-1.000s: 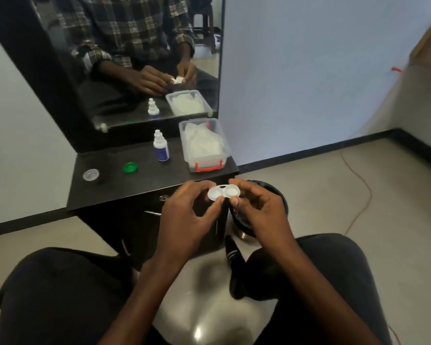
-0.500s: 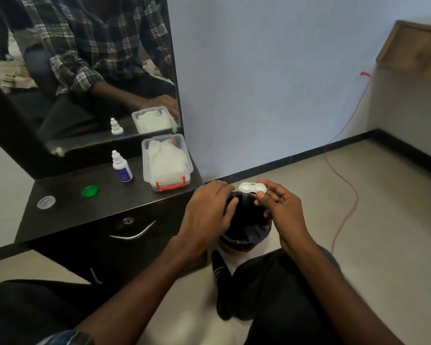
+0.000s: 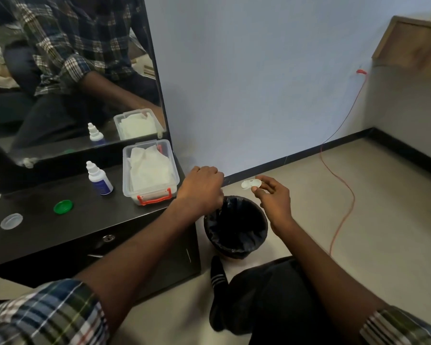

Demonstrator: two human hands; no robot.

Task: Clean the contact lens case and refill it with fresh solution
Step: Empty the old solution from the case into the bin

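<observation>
Glossy black countertop (image 3: 60,230) — clear plastic box (image 3: 149,170) — crumpled bin liner (image 3: 237,225).

The right hand (image 3: 274,195) pinches the white lens case (image 3: 250,184) above the black-lined bin (image 3: 235,226) (floor-standing, beside the dresser (image 3: 60,235)); the left hand (image 3: 202,189) curls at its rim.

Legible text: none. Solution bottle (image 3: 98,180), near the back edge of the black dresser top (image 3: 60,235), beside the clear tissue box (image 3: 149,175): dark blue label, print too small and blurred to read. Green cap (image 3: 63,207) and clear cap (image 3: 11,221), toward the left front edge: no markings made out. Contact lens case (image 3: 250,184): plain white, no lettering discernible. No numbers, brands or signs can be read elsewhere.
</observation>
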